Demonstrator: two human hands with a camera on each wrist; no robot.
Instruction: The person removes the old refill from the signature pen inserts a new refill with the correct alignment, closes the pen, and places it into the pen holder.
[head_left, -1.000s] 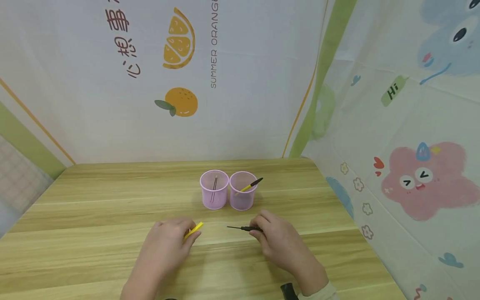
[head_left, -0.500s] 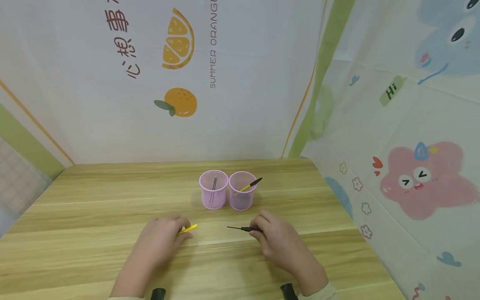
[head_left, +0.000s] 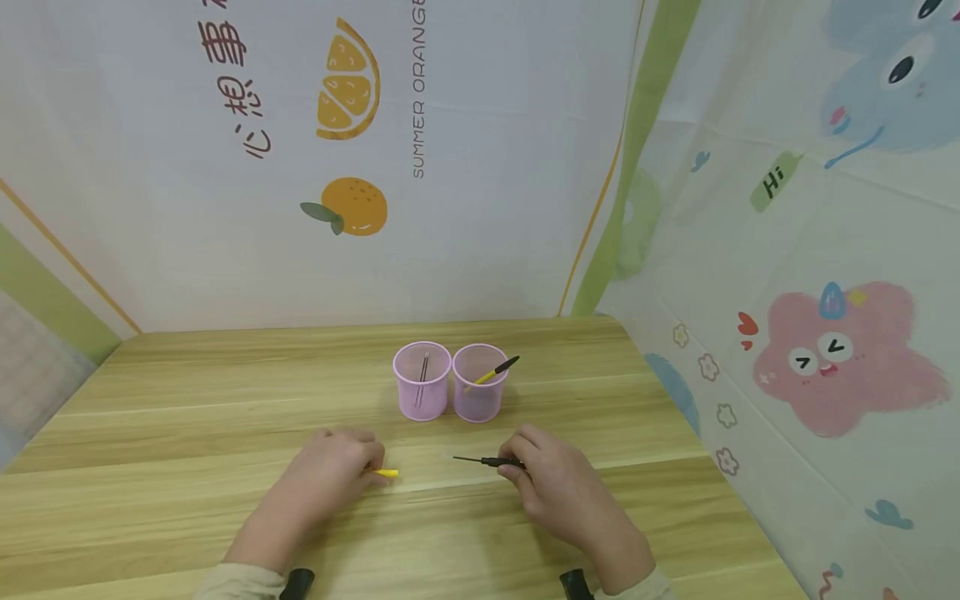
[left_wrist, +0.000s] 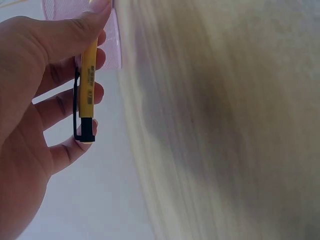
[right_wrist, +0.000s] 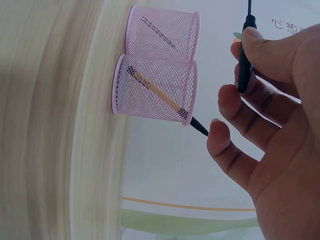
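Note:
Between thumb and fingers, my left hand (head_left: 330,471) pinches a yellow pen barrel (left_wrist: 87,87). A black clip and black end cap show on it in the left wrist view; in the head view only its yellow end juts out to the right. Across from it, my right hand (head_left: 547,479) pinches a black tapered pen part (right_wrist: 244,62). From this part a thin dark rod, like a pen refill (head_left: 467,458), points left at the yellow barrel, with a gap between them. Both hands are low over the wooden table (head_left: 187,400).
Two pink mesh cups (head_left: 422,404) stand side by side beyond the hands. The left cup holds thin dark rods (head_left: 423,379). Leaning in the right cup (head_left: 477,407) is a yellow pen (head_left: 491,372) with a black end. A printed cloth (head_left: 480,208) hangs behind the table.
My left hand has drawn slightly left and turned, so the yellow barrel now lies nearly level, its end pointing right. My right hand holds its black part almost still.

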